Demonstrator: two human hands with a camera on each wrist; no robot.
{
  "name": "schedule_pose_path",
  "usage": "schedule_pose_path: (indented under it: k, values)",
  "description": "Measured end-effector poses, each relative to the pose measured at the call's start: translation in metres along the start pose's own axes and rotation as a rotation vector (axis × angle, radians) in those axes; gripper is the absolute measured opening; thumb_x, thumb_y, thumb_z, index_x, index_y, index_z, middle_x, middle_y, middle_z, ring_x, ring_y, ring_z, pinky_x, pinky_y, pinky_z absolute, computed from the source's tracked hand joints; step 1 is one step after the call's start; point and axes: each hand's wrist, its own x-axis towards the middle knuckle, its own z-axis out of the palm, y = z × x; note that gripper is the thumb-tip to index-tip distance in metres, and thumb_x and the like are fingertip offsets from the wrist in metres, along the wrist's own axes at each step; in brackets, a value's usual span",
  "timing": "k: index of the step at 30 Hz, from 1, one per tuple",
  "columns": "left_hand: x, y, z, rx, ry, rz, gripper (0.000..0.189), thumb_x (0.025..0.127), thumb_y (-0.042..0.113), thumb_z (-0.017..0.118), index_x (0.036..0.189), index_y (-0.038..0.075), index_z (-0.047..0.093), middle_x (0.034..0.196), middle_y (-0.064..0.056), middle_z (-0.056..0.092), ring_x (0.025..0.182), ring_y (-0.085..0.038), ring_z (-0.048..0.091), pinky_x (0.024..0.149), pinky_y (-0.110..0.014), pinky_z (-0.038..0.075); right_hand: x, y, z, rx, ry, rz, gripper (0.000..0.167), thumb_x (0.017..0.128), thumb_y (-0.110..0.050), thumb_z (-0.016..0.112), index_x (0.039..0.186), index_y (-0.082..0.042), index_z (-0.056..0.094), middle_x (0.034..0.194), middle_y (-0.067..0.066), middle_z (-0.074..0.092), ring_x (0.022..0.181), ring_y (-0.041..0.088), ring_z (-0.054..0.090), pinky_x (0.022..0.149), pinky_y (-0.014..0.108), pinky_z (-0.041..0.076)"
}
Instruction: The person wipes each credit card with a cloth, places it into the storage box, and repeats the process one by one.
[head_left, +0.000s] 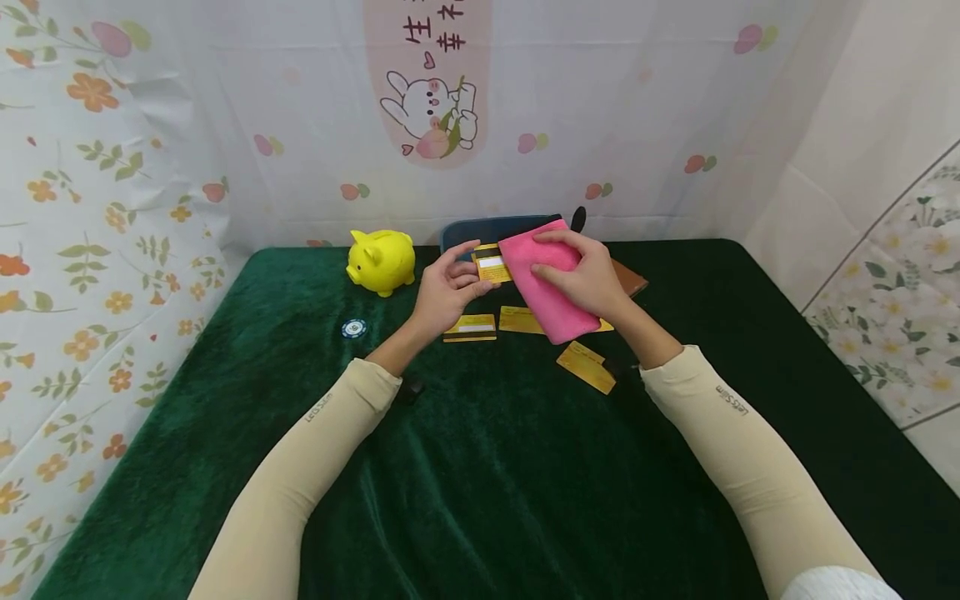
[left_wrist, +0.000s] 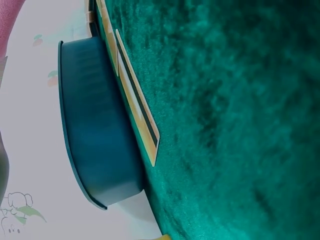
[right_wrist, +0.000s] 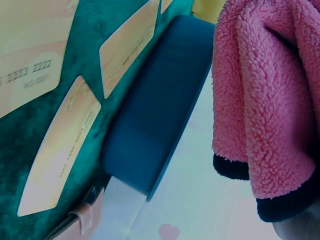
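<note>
Green-draped desk [head_left: 480,483] standing before patterned curtain [head_left: 300,100]. Your left grip [head_left: 441,292] pinching yellow card [head_left: 492,265] above desk; your right grip [head_left: 581,271] clutching pink cloth [head_left: 551,304] at card's right end. Cloth work on this card seemingly under way, unfinished; more cards [head_left: 469,330] lying on desk, no telling whether those are done or left. Blue tub [head_left: 480,228] standing behind.

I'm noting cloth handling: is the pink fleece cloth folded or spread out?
Folded, not spread out: the pink fleece cloth hangs in overlapping layers in the right wrist view, and the right hand grips it.
</note>
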Motion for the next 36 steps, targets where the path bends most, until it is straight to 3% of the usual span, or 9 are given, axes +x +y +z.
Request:
schedule_pose_path:
  k: [12, 24, 32, 36]
  values:
    - [0.001, 0.001, -0.005, 0.005, -0.039, 0.038, 0.058, 0.090, -0.010, 0.063, 0.143, -0.007, 0.041, 0.112, -0.029, 0.063, 0.091, -0.012, 0.070, 0.089, -0.034, 0.056, 0.006, -0.014, 0.010, 0.016, -0.034, -0.018, 0.042, 0.088, -0.024, 0.076, 0.128, -0.014, 0.066, 0.115, 0.010, 0.061, 0.087, 0.026, 0.059, 0.066, 0.032, 0.055]
    - [0.000, 0.001, -0.005, 0.059, -0.034, 0.043, 0.060, 0.090, -0.008, 0.065, 0.145, -0.004, 0.042, 0.112, -0.028, 0.064, 0.093, -0.012, 0.070, 0.088, -0.033, 0.056, 0.002, -0.021, 0.016, -0.019, -0.070, -0.034, 0.041, 0.089, -0.023, 0.075, 0.128, -0.014, 0.066, 0.117, 0.013, 0.061, 0.088, 0.027, 0.060, 0.066, 0.033, 0.055]
    - [0.000, 0.002, -0.004, 0.062, -0.011, 0.057, 0.061, 0.089, -0.008, 0.066, 0.145, -0.004, 0.043, 0.115, -0.030, 0.064, 0.101, -0.032, 0.069, 0.090, -0.034, 0.055, -0.004, -0.020, 0.016, -0.048, -0.090, -0.098, 0.039, 0.089, -0.021, 0.076, 0.126, -0.013, 0.068, 0.115, 0.013, 0.064, 0.085, 0.026, 0.062, 0.064, 0.032, 0.056]
    - [0.000, 0.003, -0.004, 0.065, -0.009, 0.057, 0.060, 0.089, -0.007, 0.066, 0.145, -0.004, 0.042, 0.115, -0.029, 0.064, 0.101, -0.031, 0.069, 0.091, -0.033, 0.055, -0.009, -0.019, 0.013, -0.055, -0.094, -0.104, 0.039, 0.088, -0.023, 0.077, 0.125, -0.015, 0.068, 0.113, 0.012, 0.065, 0.082, 0.025, 0.061, 0.063, 0.034, 0.055]
